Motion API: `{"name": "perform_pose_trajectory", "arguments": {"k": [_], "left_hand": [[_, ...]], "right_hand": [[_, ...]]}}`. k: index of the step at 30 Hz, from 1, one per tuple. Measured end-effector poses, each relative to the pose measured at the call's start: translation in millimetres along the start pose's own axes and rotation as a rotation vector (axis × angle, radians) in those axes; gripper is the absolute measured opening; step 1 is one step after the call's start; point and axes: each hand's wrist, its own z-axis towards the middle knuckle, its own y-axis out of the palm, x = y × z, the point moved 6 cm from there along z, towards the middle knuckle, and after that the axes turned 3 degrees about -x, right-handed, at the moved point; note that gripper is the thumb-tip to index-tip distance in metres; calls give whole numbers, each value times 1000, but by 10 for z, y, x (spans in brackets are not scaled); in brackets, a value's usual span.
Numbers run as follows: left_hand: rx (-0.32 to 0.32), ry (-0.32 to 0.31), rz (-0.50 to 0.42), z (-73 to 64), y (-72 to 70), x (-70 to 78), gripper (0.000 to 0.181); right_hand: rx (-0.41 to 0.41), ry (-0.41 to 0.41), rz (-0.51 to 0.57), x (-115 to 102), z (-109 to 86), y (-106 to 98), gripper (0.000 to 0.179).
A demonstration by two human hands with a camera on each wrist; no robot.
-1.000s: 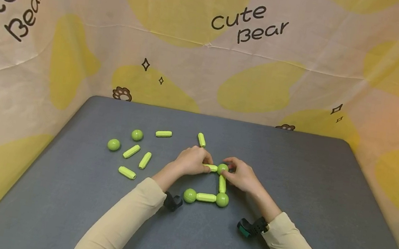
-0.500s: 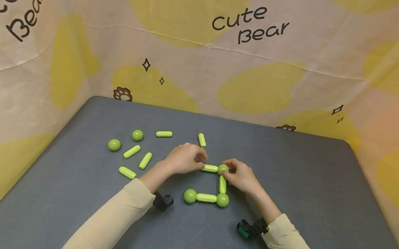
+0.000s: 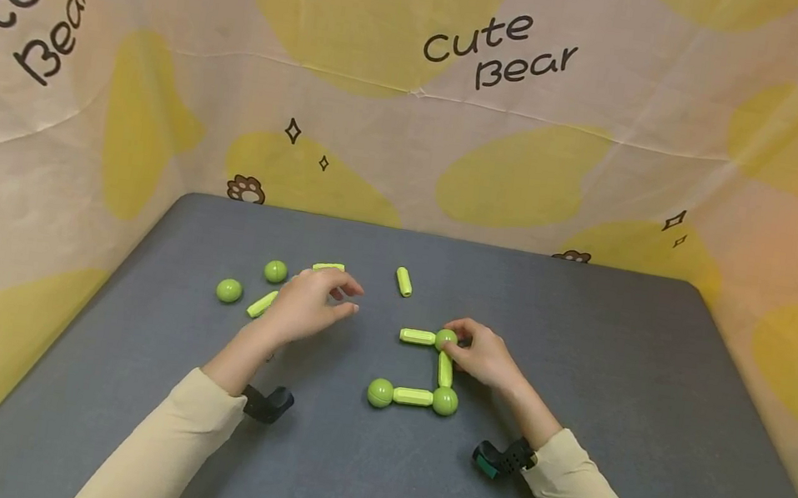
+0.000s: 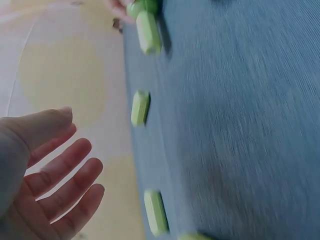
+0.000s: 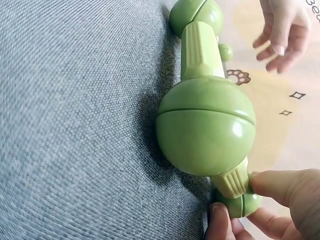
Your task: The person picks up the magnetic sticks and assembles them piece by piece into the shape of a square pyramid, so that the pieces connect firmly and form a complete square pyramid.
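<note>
In the head view, green balls and pale-green rods are joined into a shape with one open side. My right hand (image 3: 484,353) pinches its far-right ball (image 3: 445,337) between thumb and fingers. From that ball a rod (image 3: 418,336) points left with a free end, and another rod (image 3: 445,369) runs to the near-right ball (image 3: 445,401). A third rod (image 3: 413,396) links that one to the near-left ball (image 3: 380,392). My left hand (image 3: 304,304) is raised over the loose pieces with fingers spread and nothing held; the left wrist view agrees.
Loose rods lie at the back (image 3: 404,282), partly behind the left fingers (image 3: 328,267), and by the left wrist (image 3: 262,303). Two loose balls (image 3: 276,271) (image 3: 229,290) rest further left. A patterned cloth (image 3: 500,170) rises around the grey table (image 3: 605,352).
My left hand has let go of the far rod and moved left over the loose pieces, covering some of them. That rod stays joined to the ball. The right hand keeps its place.
</note>
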Motion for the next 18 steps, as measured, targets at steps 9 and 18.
{"name": "perform_pose_trajectory", "arguments": {"k": [9, 18], "left_hand": [[234, -92, -59, -314, -345, -488, 16], [425, -170, -54, -568, -569, -1027, 19]], "right_hand": [[-9, 17, 31, 11, -8, 16, 31], [-3, 22, 21, 10, -7, 1, 30]]}}
